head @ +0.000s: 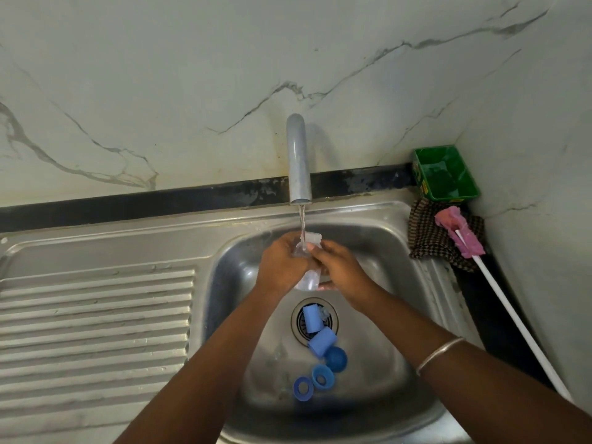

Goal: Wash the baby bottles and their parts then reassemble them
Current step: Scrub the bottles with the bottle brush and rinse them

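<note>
1. Nearest the camera, two bare forearms reach forward over the steel sink (416,248); the right wrist wears a thin metal bangle (439,354).
2. On the basin floor lie the blue bottle parts: two rings (303,388) side by side, a round dark-blue cap (335,358) just beyond them, and two light-blue caps (322,341) lying over the drain strainer (315,320).
3. Left of the basin is the ribbed draining board (96,322).
4. Above the drain, the left hand (282,262) and right hand (341,267) meet around a clear baby bottle (308,277). The fingers of both hands curl round it, grasping it from either side.
5. Water (302,222) runs from the grey tap (299,161) onto the bottle's upper end.
6. On the bench at far right, a pink sponge brush (458,232) with a white handle rests on a checked cloth (429,241); behind them stands a green tub (445,173) in the corner of the marble wall (160,75).
</note>
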`<state>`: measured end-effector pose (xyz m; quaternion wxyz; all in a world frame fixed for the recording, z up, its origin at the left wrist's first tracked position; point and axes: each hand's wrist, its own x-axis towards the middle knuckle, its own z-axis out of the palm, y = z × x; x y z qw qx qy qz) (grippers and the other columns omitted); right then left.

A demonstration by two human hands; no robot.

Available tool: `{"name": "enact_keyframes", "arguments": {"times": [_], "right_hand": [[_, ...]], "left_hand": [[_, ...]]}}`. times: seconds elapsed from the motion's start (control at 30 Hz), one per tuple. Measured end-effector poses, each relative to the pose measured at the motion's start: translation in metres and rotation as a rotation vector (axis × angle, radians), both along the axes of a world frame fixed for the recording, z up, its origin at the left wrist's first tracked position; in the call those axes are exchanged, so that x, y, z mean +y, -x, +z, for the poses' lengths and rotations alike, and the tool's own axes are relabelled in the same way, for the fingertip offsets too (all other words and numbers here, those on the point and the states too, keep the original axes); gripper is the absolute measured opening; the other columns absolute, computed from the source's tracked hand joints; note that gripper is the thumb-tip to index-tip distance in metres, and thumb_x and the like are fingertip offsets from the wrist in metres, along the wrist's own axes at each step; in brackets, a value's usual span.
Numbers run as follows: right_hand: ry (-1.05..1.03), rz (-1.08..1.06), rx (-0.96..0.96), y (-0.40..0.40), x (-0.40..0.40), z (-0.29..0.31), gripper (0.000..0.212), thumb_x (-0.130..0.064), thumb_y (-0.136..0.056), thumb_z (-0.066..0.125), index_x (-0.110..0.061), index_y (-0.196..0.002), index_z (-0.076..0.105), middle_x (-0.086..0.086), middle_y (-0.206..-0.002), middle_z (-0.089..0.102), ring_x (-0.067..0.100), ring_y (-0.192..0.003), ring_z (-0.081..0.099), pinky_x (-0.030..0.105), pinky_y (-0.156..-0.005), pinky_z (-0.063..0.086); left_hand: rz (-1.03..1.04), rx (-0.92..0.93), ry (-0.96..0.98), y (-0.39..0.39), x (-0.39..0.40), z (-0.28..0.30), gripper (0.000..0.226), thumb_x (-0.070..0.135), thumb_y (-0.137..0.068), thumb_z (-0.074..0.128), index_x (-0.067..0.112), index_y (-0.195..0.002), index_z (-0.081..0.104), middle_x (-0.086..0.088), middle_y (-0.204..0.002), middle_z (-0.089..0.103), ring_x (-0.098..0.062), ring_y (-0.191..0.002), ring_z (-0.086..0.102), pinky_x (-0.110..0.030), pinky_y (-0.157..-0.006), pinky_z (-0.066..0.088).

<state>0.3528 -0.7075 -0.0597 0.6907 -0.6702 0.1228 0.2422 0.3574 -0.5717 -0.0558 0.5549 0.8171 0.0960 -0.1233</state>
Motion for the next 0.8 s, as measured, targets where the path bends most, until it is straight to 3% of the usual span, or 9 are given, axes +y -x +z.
{"name": "enact_keyframes", "arguments": {"times": [0.17,0.37,0.47,0.6,0.73,0.8], "right_hand": [[-0.228,-0.173,0.384,-0.014,0.019,0.007,0.044,-0.046,-0.099,0.052,-0.009,-0.118,0.064,0.017,-0.105,0.071,0.029,-0.083,0.072,0.036,-0.06,0.059],[-0.407,-0.367,0.543,-0.02,0.023,-0.008,0.047,-0.041,-0.101,0.051,-0.004,-0.13,0.057,0.018,-0.105,0.068,0.028,-0.083,0.068,0.032,-0.052,0.057],[-0.35,-0.346,0.427,-0.017,0.018,-0.011,0.04,-0.04,-0.099,0.056,-0.011,-0.127,0.057,0.018,-0.114,0.068,0.031,-0.089,0.071,0.037,-0.058,0.059],[0.063,-0.188,0.021,-0.005,0.008,-0.013,0.027,-0.033,-0.091,0.071,-0.02,-0.113,0.061,0.01,-0.111,0.071,0.025,-0.094,0.072,0.044,-0.074,0.062],[0.337,0.073,-0.367,0.006,-0.005,-0.013,0.032,-0.023,-0.083,0.08,-0.032,-0.109,0.064,-0.014,-0.101,0.07,-0.004,-0.093,0.065,0.015,-0.081,0.051],[0.425,0.175,-0.458,0.011,-0.007,-0.012,0.033,-0.028,-0.082,0.081,-0.033,-0.11,0.065,-0.017,-0.098,0.07,-0.005,-0.091,0.064,0.013,-0.081,0.049]], "left_hand": [[0.004,-0.09,-0.105,0.005,0.001,0.006,0.026,0.025,-0.092,0.068,0.029,-0.117,0.063,0.012,-0.099,0.071,-0.003,-0.093,0.068,-0.025,-0.084,0.056],[-0.185,-0.235,-0.395,0.014,0.006,0.008,0.037,0.018,-0.094,0.061,0.02,-0.131,0.059,0.002,-0.129,0.058,-0.011,-0.114,0.056,-0.014,-0.09,0.038],[-0.202,-0.214,-0.468,0.014,0.007,0.01,0.039,0.022,-0.094,0.061,0.019,-0.133,0.056,0.003,-0.127,0.057,-0.013,-0.113,0.056,-0.016,-0.086,0.037],[-0.243,-0.111,-0.456,0.013,0.009,0.005,0.046,0.019,-0.085,0.073,0.017,-0.128,0.058,0.003,-0.114,0.066,-0.014,-0.1,0.064,-0.014,-0.075,0.043],[-0.223,0.04,-0.397,0.016,0.01,0.0,0.04,0.007,-0.084,0.066,0.018,-0.123,0.063,0.0,-0.111,0.07,-0.016,-0.099,0.065,-0.03,-0.086,0.054],[-0.15,0.081,-0.354,0.018,0.012,-0.003,0.039,0.001,-0.086,0.055,0.02,-0.119,0.066,0.002,-0.108,0.07,-0.016,-0.1,0.064,-0.034,-0.089,0.053]]}}
